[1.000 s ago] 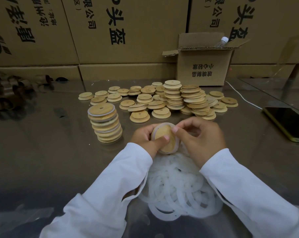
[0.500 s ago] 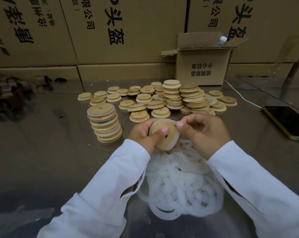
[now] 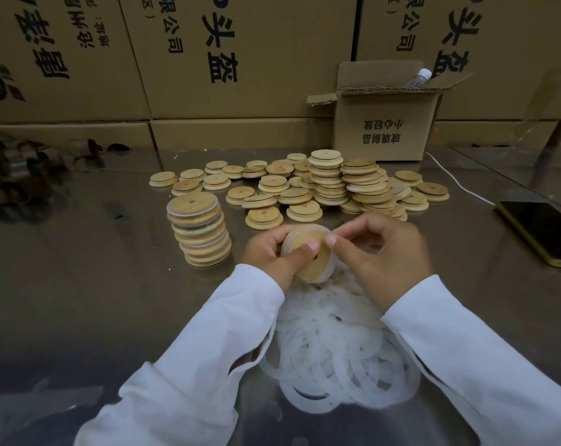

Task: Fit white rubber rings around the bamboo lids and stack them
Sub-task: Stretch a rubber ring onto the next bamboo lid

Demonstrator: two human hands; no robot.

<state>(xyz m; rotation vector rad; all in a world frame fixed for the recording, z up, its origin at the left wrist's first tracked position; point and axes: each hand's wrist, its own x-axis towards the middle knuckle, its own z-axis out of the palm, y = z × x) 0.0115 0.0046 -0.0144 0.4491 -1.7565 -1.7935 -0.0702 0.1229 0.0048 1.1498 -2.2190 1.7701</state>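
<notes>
Head view: we are looking down on two hands working together just above the ring pile (image 3: 337, 349), near the front of the counter (image 3: 79, 300).
Left hand (image 3: 269, 252): it is gripping the bamboo lid (image 3: 311, 265), thumb lying across the face, fingers curling behind.
Right hand (image 3: 378, 255): it is pinching the white rubber ring (image 3: 306, 228) at the lid's upper right edge, fingers curled.
Lid position: it is being held tilted, off the counter, between the hands. The ring is showing round much of the rim, but we are not able to tell whether it is fully seated.
Handling, lid: we are judging it light, stiff and smooth; holding it by face and back is leaving the rim free.
Handling, ring: we are judging it soft and stretchy. Pinching a short stretch and rolling it over the edge is looking safest, since it may be slipping off elsewhere.
Finished stack (image 3: 200, 233): it is standing left of the hands, leaning a little, white bands showing between lids.
Unfitted lids (image 3: 272, 185): they are lying in loose heaps and short stacks beyond the hands.
Surface: the counter is reflecting like polished metal, so lids may be sliding on it.
Room: printed cartons (image 3: 240, 59) are walling the back. A small open box (image 3: 385, 133) holding a bottle (image 3: 421, 77) is sitting behind the lids. A phone (image 3: 543, 230) and a white cable (image 3: 459, 185) are lying at right.
</notes>
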